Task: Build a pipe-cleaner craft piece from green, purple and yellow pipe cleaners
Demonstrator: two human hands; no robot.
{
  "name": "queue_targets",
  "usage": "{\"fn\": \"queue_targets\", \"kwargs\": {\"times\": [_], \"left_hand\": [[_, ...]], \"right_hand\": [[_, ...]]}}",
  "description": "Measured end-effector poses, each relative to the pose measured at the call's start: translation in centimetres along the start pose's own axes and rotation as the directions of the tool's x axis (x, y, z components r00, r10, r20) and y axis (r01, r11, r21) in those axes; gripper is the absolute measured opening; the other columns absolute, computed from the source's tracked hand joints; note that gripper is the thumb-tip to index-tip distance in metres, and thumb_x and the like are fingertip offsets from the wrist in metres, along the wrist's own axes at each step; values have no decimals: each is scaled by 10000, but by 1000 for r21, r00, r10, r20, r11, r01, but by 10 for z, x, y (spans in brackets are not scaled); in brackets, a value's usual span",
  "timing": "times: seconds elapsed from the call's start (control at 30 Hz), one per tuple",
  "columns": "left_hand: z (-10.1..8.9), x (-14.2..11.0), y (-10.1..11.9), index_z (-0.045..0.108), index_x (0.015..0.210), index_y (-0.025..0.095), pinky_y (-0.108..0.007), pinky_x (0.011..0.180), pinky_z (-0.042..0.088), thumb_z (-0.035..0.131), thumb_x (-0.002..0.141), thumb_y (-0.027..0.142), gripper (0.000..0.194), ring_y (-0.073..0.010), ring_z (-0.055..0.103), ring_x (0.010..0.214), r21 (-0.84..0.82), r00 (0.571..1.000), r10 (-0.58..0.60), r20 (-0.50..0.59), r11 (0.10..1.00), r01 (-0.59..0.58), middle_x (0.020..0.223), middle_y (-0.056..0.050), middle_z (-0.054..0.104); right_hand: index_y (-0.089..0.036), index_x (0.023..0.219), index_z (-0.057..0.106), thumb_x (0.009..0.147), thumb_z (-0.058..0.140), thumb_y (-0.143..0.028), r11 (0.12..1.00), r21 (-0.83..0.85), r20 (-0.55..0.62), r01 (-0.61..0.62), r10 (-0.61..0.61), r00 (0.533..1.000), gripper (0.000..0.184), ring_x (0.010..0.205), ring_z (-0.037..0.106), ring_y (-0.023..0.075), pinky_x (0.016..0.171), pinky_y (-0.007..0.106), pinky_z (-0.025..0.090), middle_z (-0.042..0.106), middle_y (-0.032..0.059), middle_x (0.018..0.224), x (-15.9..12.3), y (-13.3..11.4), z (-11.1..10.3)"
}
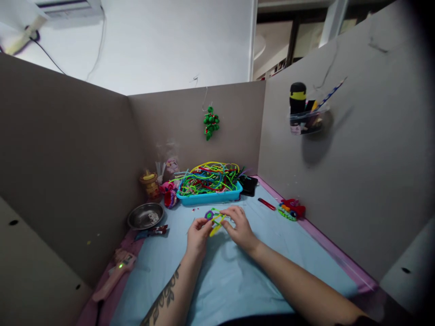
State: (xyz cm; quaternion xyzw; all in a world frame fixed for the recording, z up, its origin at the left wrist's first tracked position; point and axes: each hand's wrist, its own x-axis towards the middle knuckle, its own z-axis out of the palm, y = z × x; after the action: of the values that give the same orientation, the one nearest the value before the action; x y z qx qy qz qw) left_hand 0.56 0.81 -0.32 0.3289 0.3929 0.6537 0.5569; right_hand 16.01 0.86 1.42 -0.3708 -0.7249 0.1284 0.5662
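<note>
My left hand (pixel 198 234) and my right hand (pixel 239 225) meet over the light blue mat (pixel 238 276) in the middle of the desk. Between them is a small pipe-cleaner figure (pixel 214 218) with a purple round part, green bits and yellow stems. The left hand's fingers pinch it from the left near the purple part. Fingers of the right hand are closed on its right end. Just behind the hands, a blue tray (pixel 210 197) is heaped with pipe cleaners of many colours.
A metal bowl (pixel 145 215) sits at the left, a pink glue gun (pixel 115 271) nearer me. A red marker (pixel 267 204) and a red-green craft piece (pixel 291 209) lie right. Brown partition walls enclose the desk; a green ornament (pixel 211 123) hangs on the back wall.
</note>
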Motion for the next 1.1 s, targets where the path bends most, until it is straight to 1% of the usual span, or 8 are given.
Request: {"fn": "queue_targets", "kwargs": {"times": [0.1, 0.2, 0.3, 0.47, 0.57, 0.67, 0.87, 1.1], "left_hand": [[0, 0, -3, 566, 742, 134, -184, 557, 416, 798, 521, 252, 342, -81, 567, 578, 52, 999, 43, 15, 998, -44, 666, 20, 605], [0, -1, -4, 559, 786, 148, -186, 586, 426, 791, 537, 254, 356, -88, 581, 610, 76, 995, 93, 45, 992, -96, 683, 20, 619], [1, -3, -1, 554, 859, 165, -215, 647, 454, 789, 544, 259, 404, -114, 615, 670, 77, 991, 110, 74, 990, -115, 741, -1, 652], [6, -10, 9, 564, 1066, 188, -264, 645, 487, 770, 582, 294, 536, -170, 641, 746, 27, 987, 11, 161, 1000, -15, 899, -70, 677], [7, -12, 12, 656, 960, 145, -280, 657, 497, 766, 585, 322, 429, -192, 637, 778, 14, 979, -69, 189, 998, 67, 926, -100, 680], [5, -10, 10, 700, 869, 127, -292, 692, 492, 792, 542, 301, 382, -202, 637, 783, -1, 977, -96, 190, 995, 98, 900, -111, 693], [1, -4, 1, 707, 919, 125, -328, 740, 477, 827, 482, 276, 477, -223, 644, 785, 75, 982, -78, 174, 995, 66, 917, -135, 700], [5, -5, 4, 715, 840, 111, -322, 726, 484, 832, 452, 233, 424, -210, 647, 742, 153, 994, -36, 101, 988, 20, 836, -118, 715]], "right_hand": [[-234, 931, 654, 787, 596, -282, 993, -106, 67, 60, -53, 996, 162, 943, 504, 221, 861, 391, 398, 575, 65, 943, 3, 0, 3], [-224, 854, 651, 803, 580, -239, 995, -88, 84, 40, -33, 996, 89, 860, 523, 200, 798, 357, 411, 599, 41, 833, 2, 1, 7], [-215, 865, 639, 789, 600, -228, 998, -57, 80, 32, -27, 996, 87, 840, 533, 194, 786, 347, 407, 614, 36, 825, 1, 1, 8], [-207, 768, 646, 789, 574, -179, 1000, 7, 63, 10, -10, 998, 81, 808, 539, 176, 768, 324, 413, 595, 25, 769, 1, 2, 7], [-207, 734, 644, 765, 571, -149, 999, 41, 62, 18, -21, 998, 99, 823, 536, 173, 779, 320, 416, 580, 24, 785, 2, 5, 7], [-208, 758, 644, 756, 562, -137, 998, 54, 51, 12, -15, 999, 108, 832, 534, 177, 784, 326, 420, 581, 25, 796, 2, 9, 6], [-205, 762, 638, 768, 561, -148, 999, 38, 37, -7, 5, 999, 96, 834, 531, 187, 832, 360, 403, 593, 30, 790, 4, 10, 3], [-198, 767, 656, 762, 586, -166, 998, 43, 57, -44, 41, 998, 77, 841, 529, 184, 799, 336, 413, 564, 32, 808, 2, 10, 4]]}}
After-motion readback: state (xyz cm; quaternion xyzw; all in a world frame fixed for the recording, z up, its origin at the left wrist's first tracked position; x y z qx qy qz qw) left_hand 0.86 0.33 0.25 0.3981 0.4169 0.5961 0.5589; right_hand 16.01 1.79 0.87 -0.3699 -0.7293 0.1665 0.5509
